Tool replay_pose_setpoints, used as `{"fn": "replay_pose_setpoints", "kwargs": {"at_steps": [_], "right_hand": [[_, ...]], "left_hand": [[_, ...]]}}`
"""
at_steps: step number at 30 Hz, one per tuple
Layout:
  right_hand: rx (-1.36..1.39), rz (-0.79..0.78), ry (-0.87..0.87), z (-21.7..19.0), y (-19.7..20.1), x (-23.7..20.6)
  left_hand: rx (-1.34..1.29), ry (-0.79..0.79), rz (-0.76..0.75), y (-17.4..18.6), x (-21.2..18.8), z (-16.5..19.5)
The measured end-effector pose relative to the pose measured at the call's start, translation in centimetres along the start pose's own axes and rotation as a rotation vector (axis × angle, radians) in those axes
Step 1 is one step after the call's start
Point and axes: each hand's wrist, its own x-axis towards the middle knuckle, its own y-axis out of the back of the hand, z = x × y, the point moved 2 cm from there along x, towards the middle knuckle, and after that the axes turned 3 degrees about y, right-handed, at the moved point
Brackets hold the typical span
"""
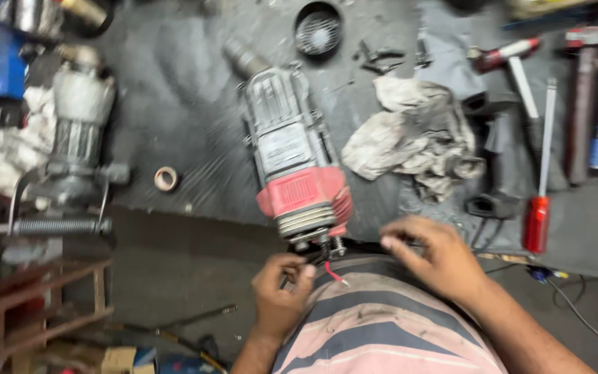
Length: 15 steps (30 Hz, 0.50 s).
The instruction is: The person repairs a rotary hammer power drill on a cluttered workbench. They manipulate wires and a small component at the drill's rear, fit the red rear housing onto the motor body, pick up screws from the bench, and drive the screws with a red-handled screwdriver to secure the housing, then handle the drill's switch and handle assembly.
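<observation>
Power tool body (292,156), grey and red, flat on dark mat (174,104), rear end open, handle shell (503,156) well apart; reassembly judged unfinished; left hand (282,291) pinching red wire (333,272); right hand (434,253) pinching dark lead; rag (410,142) beside.

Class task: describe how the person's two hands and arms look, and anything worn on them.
Both the left hand and the right hand are bare: no gloves, rings or watch show. Both forearms are bare too, with no sleeves in view. Below them is a striped shirt, pink and grey with dark smudges.
</observation>
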Motion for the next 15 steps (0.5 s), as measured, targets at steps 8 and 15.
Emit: {"fn": "replay_pose_setpoints", "kwargs": {"at_steps": [8,15], "right_hand": [[0.431,-0.485,-0.252,-1.1,-5.5,0.1],[0.615,-0.518,-0.317,-0.6,-6.2,-0.9]], "left_hand": [[0.303,-0.508,-0.19,1.2,1.6,4.6],[0.202,-0.551,-0.558,2.1,5.0,4.7]]}}
